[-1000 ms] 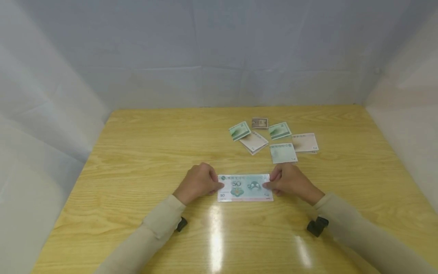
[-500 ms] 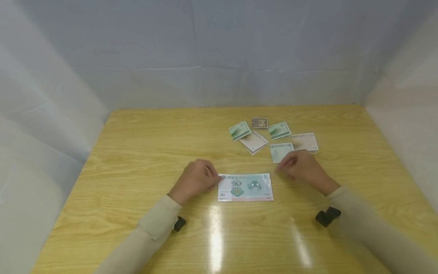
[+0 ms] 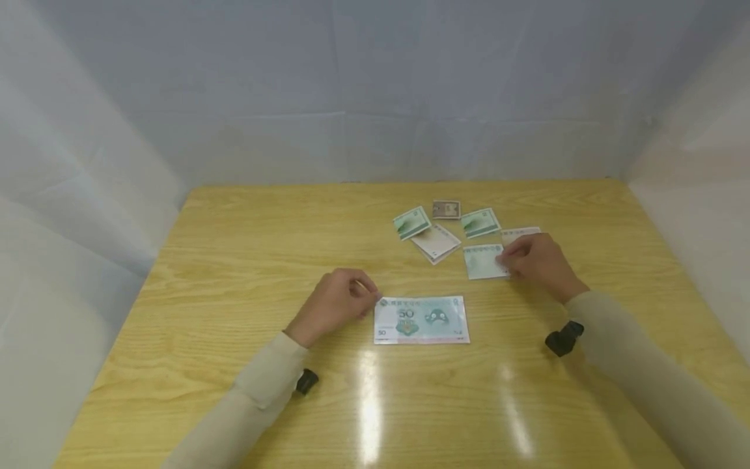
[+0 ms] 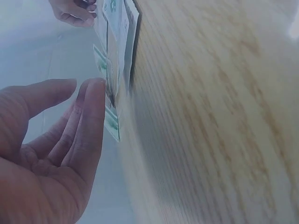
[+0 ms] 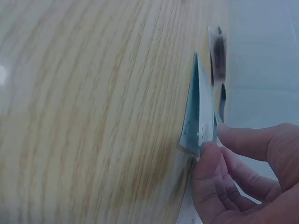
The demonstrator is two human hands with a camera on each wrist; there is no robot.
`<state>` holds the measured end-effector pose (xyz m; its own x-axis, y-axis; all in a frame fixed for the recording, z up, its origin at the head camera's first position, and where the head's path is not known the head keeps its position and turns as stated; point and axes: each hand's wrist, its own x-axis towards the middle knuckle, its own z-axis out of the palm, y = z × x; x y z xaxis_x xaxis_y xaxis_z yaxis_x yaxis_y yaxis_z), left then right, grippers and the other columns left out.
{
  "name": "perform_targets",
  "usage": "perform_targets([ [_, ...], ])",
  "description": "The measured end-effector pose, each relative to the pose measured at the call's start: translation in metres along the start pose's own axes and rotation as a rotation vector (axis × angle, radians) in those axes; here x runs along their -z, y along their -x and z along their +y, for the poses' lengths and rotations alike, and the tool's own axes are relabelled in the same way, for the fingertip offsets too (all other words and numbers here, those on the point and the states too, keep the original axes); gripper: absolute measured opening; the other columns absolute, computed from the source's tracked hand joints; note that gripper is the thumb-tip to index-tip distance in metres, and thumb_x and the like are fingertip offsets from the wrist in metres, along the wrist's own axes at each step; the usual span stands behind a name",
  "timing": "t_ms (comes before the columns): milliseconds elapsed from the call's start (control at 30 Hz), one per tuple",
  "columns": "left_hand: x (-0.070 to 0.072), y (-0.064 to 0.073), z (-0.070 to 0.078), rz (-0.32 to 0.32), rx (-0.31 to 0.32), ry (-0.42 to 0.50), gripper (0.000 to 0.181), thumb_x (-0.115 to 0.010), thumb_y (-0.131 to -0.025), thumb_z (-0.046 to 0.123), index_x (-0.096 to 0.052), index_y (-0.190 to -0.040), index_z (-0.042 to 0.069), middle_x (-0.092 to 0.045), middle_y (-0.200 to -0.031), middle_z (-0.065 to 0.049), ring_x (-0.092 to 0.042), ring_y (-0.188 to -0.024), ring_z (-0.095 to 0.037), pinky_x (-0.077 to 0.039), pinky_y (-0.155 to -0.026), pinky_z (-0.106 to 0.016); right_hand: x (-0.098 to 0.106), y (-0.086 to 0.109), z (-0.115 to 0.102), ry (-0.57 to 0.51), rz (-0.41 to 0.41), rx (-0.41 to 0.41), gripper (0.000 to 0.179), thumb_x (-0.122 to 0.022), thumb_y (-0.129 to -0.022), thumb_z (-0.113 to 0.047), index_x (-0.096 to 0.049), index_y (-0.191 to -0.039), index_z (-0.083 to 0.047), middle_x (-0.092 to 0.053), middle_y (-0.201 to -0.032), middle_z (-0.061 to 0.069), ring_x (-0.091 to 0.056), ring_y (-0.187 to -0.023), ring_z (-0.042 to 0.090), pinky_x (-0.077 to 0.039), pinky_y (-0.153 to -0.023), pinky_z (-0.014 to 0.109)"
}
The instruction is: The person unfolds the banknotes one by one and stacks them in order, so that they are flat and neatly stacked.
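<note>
A pale teal banknote (image 3: 421,320) marked 50 lies unfolded on the table (image 3: 246,260). My left hand (image 3: 340,301) is by its upper left corner. Thumb and fingers stand apart with nothing held in the left wrist view, where this hand (image 4: 60,140) shows close up. Beyond the unfolded note, my right hand (image 3: 540,264) pinches the right edge of a folded teal banknote (image 3: 483,262), the thumb over its face. Seen from the right wrist, the folded note (image 5: 198,109) gapes between its two layers, and the fingers of the right hand (image 5: 247,172) meet its near end.
Farther back lie two green folded notes (image 3: 412,223), a small brown note (image 3: 446,209) and pale folded notes (image 3: 436,243). Another pale note (image 3: 521,232) is partly hidden behind the right hand. White sheeting (image 3: 375,91) surrounds the table at the back and sides.
My right hand has let go of the 50 note's right end and moved up and right to the folded teal note. The left hand has loosened from the left end and shifted slightly up.
</note>
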<state>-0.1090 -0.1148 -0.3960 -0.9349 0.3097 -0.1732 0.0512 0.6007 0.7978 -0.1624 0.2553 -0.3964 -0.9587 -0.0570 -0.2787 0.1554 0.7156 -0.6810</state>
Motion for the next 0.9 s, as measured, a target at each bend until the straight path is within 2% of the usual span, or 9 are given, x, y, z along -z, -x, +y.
perform_targets([
  [167,0.002,0.001,0.003,-0.022,-0.008,0.04,0.008,-0.073,-0.094,0.015,-0.073,-0.097,0.007,-0.073,-0.08,-0.005,-0.069,-0.067,-0.021,-0.052,-0.054,-0.028,0.0,-0.009,0.005,-0.006,0.005,-0.018,0.037,-0.072,-0.096,-0.023,-0.064,-0.118,0.005,-0.067,-0.105,0.018,-0.063,-0.085,0.025,-0.056,-0.07,0.028],
  [333,0.002,0.001,0.003,-0.028,-0.012,0.038,0.007,-0.073,-0.095,0.014,-0.073,-0.097,0.008,-0.074,-0.081,-0.004,-0.069,-0.068,-0.021,-0.054,-0.056,-0.027,0.0,-0.012,0.005,-0.009,0.002,-0.029,0.038,-0.074,-0.094,-0.022,-0.063,-0.118,0.005,-0.067,-0.105,0.019,-0.063,-0.087,0.025,-0.055,-0.071,0.028],
  [533,0.002,0.002,0.004,-0.035,-0.016,0.054,0.007,-0.073,-0.095,0.013,-0.073,-0.098,0.007,-0.073,-0.082,-0.003,-0.07,-0.07,-0.021,-0.058,-0.059,-0.028,-0.001,-0.012,0.002,-0.015,-0.016,-0.023,0.043,-0.074,-0.094,-0.022,-0.061,-0.124,0.007,-0.064,-0.113,0.022,-0.062,-0.093,0.026,-0.055,-0.073,0.027],
  [900,0.003,0.002,0.007,-0.045,-0.037,0.048,0.006,-0.072,-0.095,0.011,-0.073,-0.098,0.007,-0.073,-0.083,-0.003,-0.071,-0.071,-0.021,-0.058,-0.06,-0.029,-0.005,-0.016,0.001,0.015,-0.035,0.002,0.045,-0.074,-0.093,-0.023,-0.061,-0.125,0.005,-0.064,-0.118,0.024,-0.061,-0.1,0.031,-0.053,-0.08,0.034],
])
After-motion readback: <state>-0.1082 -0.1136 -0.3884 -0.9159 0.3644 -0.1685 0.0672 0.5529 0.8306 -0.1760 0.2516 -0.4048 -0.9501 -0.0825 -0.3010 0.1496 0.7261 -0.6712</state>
